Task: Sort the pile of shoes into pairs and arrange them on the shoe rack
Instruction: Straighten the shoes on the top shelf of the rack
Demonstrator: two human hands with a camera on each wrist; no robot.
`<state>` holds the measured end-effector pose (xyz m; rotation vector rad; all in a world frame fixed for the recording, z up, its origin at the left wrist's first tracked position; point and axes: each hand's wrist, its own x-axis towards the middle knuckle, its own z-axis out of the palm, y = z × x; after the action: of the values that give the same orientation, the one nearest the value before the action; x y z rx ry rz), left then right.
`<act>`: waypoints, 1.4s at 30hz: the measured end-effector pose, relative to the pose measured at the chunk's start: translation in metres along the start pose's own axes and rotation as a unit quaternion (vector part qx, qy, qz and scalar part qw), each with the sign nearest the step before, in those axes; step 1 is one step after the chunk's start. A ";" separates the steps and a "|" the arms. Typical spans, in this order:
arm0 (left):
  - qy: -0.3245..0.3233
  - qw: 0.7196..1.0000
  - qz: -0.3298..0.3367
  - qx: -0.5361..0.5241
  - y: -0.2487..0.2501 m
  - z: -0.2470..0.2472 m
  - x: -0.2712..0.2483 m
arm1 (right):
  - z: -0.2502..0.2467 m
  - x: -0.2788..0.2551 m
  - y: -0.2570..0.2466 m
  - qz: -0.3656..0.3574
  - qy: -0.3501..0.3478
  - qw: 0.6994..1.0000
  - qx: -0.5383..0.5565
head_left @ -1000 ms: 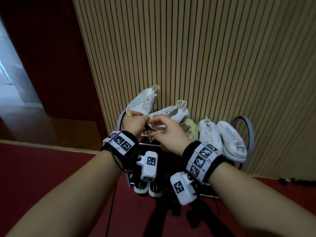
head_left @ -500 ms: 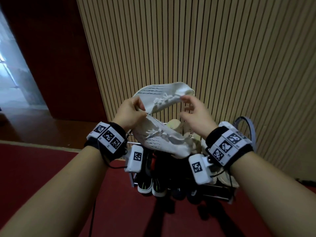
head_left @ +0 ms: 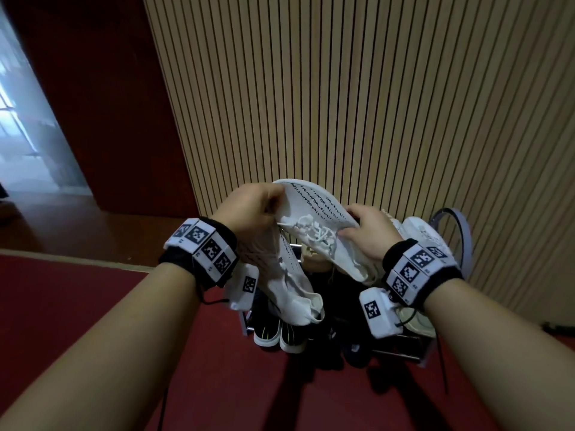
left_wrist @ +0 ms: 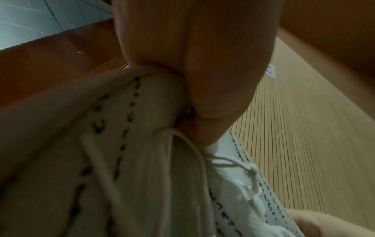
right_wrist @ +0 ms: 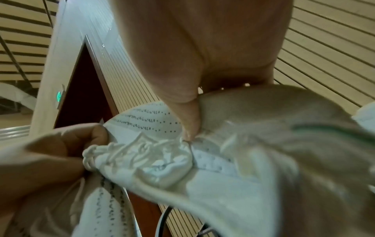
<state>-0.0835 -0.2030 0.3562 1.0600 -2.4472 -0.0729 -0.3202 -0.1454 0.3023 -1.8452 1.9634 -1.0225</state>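
- Left hand (head_left: 249,209) fingers are curled tight, pinching the toe ends of 2 white knit shoes together.
- Right hand (head_left: 368,234) fingers grip the upper shoe (head_left: 314,203) at its laced middle.
- That shoe's long axis runs from left hand to right; the lower shoe (head_left: 289,281) hangs heel-down from the left hand alone.
- The shoe rack (head_left: 451,231) lies directly below, nearer the right hand.

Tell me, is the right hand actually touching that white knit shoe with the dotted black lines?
Touching. In the right wrist view the right hand's thumb presses into the white knit shoe beside its laces; the head view shows its fingers wrapped over it.
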 end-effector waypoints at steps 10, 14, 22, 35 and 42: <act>0.090 0.972 -0.128 -0.173 -0.011 0.002 0.002 | 0.010 -0.010 0.008 0.154 -0.179 0.874 0.425; 0.155 0.937 -0.168 -0.264 -0.016 0.001 0.002 | 0.025 -0.016 0.004 0.124 -0.262 0.860 0.421; 0.180 0.892 -0.182 -0.372 -0.024 0.001 0.003 | 0.049 -0.017 -0.015 0.121 -0.278 0.859 0.412; 0.306 0.799 -0.239 -0.458 -0.058 0.022 0.011 | 0.095 0.011 -0.022 0.101 -0.181 0.887 0.413; 0.048 0.741 -0.407 -0.532 -0.087 0.070 -0.007 | 0.136 0.041 -0.019 0.208 -0.105 0.779 0.582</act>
<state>-0.0514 -0.2684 0.2712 1.3221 -1.2020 -1.4367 -0.2280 -0.2259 0.2283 -0.7285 1.0144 -1.3228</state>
